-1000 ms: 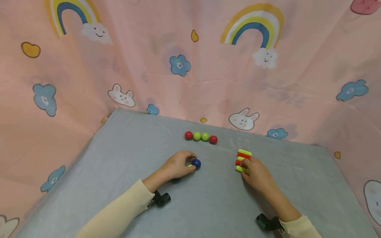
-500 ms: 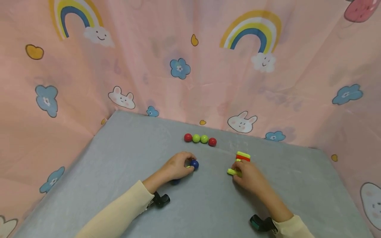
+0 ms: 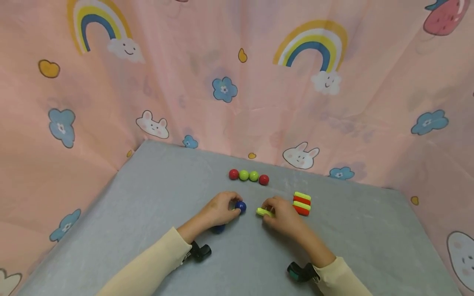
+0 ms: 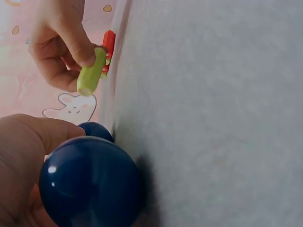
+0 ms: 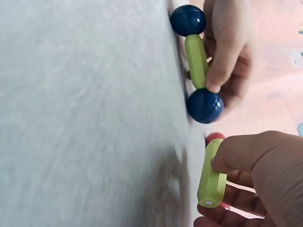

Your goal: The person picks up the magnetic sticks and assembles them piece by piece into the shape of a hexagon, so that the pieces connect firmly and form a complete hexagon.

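Note:
In the head view my left hand (image 3: 221, 209) pinches one end of a piece made of a yellow-green magnetic stick (image 5: 196, 61) between two blue balls. The far ball (image 3: 240, 206) is at the fingertips and the near ball (image 3: 218, 229) shows under the wrist; the hand hides the stick there. My right hand (image 3: 285, 218) holds a loose yellow-green magnetic stick (image 3: 263, 212) between thumb and fingers. It points at the far blue ball with a gap between them. In the right wrist view the loose stick's pale round end faces the camera.
Behind the hands, two red balls (image 3: 233, 174) and two green balls (image 3: 249, 175) lie in a row. Right of my right hand, yellow-green and red sticks (image 3: 301, 203) lie side by side. A pink patterned curtain (image 3: 255, 115) borders the grey tabletop (image 3: 177, 176).
My right hand has taken the nearest yellow-green stick from the stack and moved left with it, close to the blue ball. My left hand has stayed nearly in place.

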`<state>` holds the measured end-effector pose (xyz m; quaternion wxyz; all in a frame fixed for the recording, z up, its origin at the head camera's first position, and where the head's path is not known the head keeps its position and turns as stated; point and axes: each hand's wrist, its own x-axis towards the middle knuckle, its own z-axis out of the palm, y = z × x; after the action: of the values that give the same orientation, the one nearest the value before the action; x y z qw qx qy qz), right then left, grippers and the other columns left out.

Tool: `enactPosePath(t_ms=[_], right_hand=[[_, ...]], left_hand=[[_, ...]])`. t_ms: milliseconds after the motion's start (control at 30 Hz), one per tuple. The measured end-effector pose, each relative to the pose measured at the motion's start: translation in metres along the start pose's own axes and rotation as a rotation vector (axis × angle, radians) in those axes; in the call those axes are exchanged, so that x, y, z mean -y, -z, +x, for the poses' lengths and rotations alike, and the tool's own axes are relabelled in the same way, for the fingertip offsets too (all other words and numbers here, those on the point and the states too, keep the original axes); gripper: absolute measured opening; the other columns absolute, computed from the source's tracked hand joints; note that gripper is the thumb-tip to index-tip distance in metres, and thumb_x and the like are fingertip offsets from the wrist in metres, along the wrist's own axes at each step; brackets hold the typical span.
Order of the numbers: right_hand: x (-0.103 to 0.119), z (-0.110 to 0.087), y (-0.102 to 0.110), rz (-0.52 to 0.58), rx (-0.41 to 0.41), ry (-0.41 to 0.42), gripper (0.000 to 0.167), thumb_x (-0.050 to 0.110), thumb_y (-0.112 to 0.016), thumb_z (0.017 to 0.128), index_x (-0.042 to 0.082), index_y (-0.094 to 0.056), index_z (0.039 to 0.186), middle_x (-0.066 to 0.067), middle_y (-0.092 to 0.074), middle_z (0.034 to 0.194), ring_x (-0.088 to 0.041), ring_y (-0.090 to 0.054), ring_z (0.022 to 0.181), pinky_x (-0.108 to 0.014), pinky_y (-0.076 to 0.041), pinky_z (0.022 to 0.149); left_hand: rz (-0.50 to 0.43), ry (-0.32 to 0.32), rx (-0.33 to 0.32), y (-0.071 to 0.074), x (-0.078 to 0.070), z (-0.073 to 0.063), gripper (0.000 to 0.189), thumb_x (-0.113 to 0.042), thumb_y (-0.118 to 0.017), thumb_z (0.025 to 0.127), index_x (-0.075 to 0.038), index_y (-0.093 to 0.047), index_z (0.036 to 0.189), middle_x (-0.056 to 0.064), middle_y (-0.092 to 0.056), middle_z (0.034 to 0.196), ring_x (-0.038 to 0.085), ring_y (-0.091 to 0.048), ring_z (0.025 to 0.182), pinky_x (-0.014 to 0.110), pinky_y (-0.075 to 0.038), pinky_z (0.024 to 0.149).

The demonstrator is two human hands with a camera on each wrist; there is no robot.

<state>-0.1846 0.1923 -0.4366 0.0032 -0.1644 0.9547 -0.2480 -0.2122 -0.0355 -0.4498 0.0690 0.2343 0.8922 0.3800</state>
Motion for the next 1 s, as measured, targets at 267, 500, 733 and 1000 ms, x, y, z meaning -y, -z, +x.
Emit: enactPosePath(t_ms=[267, 500, 733, 1000], right_hand=[[0.008, 0.011, -0.011, 0.011, 0.011, -0.008, 0.012, 0.012, -0.074, 0.078, 0.012, -0.069, 0.089, 0.003, -0.063, 0.081, -0.010, -0.054, 0.073, -0.029, -0.050, 0.070], [0.010, 0.018, -0.016, 0.029, -0.004, 0.032, 0.013, 0.012, -0.073, 0.077, 0.011, -0.070, 0.090, 0.003, -0.065, 0.081, -0.008, -0.054, 0.070, -0.026, -0.049, 0.067], [0.014, 0.020, -0.018, 0.040, -0.025, 0.046, 0.012, 0.010, -0.072, 0.078, 0.011, -0.071, 0.090, 0.002, -0.065, 0.083, -0.008, -0.053, 0.070, -0.026, -0.048, 0.067], [0.013, 0.020, -0.018, 0.061, 0.001, 0.017, 0.012, 0.009, -0.071, 0.081, 0.010, -0.071, 0.092, 0.000, -0.063, 0.086, -0.010, -0.052, 0.074, -0.027, -0.047, 0.069]], left_hand=[[-0.001, -0.015, -0.023, -0.002, 0.000, -0.002, 0.024, -0.016, -0.069, 0.086, -0.008, -0.067, 0.109, 0.006, -0.066, 0.102, 0.015, -0.058, 0.087, 0.032, -0.048, 0.080], [-0.012, -0.013, -0.027, -0.002, 0.002, -0.002, 0.025, -0.016, -0.068, 0.085, -0.008, -0.067, 0.109, 0.006, -0.067, 0.103, 0.016, -0.060, 0.093, 0.034, -0.049, 0.083], [-0.021, -0.003, -0.031, 0.000, -0.001, -0.005, 0.024, -0.016, -0.069, 0.086, -0.010, -0.067, 0.108, 0.004, -0.066, 0.102, 0.015, -0.059, 0.091, 0.033, -0.049, 0.081], [-0.013, -0.001, -0.038, 0.000, 0.000, -0.007, 0.023, -0.017, -0.069, 0.085, -0.010, -0.067, 0.108, 0.004, -0.066, 0.102, 0.016, -0.060, 0.094, 0.033, -0.049, 0.082]])
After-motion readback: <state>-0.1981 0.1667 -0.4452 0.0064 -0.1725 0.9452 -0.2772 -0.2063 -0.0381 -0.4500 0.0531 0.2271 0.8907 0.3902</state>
